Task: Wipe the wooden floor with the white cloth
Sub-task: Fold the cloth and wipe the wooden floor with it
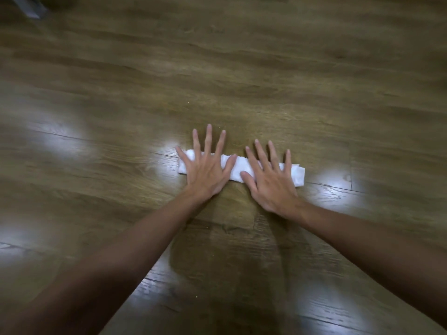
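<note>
I see the white cloth (240, 169) folded into a long narrow strip, lying flat on the wooden floor (242, 68) across a seam between two boards. My left hand (205, 170) presses down on its left part, fingers (208, 139) straight and spread wide, their tips reaching past the far edge onto bare wood. My right hand (271, 182) lies flat on the right part, fingers equally wide, thumb on the cloth's middle. The two hands sit close together without touching. Bright glare patches shine on the boards at either end. A grey object (31, 7) sits blurred at the far left corner of view.
</note>
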